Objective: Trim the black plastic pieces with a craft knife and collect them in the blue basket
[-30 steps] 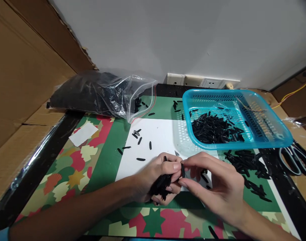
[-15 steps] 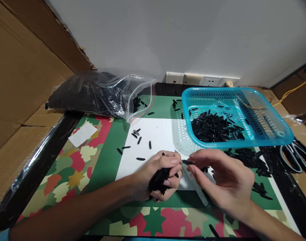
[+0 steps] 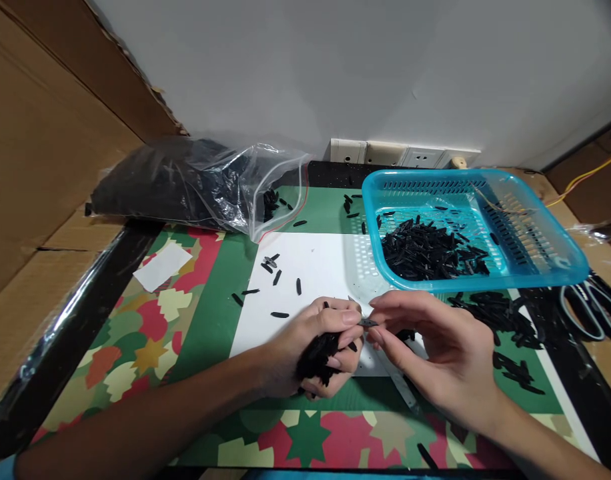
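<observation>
My left hand (image 3: 330,347) is closed around a bunch of small black slivers (image 3: 318,360), which stick out between its fingers. Its thumb and forefinger also pinch the left end of a single black sliver (image 3: 368,323). From the other side, my right hand (image 3: 435,353) has its thumb and fingertips at that sliver's right end. The sliver shows a greyish face. Under the hands a thin pale pointed strip (image 3: 399,387) lies slantwise, partly covered. More slivers (image 3: 279,315) are scattered on the white sheet (image 3: 325,267) to the left.
A blue plastic basket (image 3: 485,285) with a heap of black slivers stands back right. Beside it are loose slivers (image 3: 500,317) and scissors (image 3: 585,313). A clear zip bag (image 3: 185,183) full of black pieces lies back left, near a white paper scrap (image 3: 163,265). Cardboard (image 3: 50,100) rises at left.
My right hand has moved slightly left, bringing the single sliver up against the left thumb and forefinger. The sliver has turned from a black side to a greyish one.
</observation>
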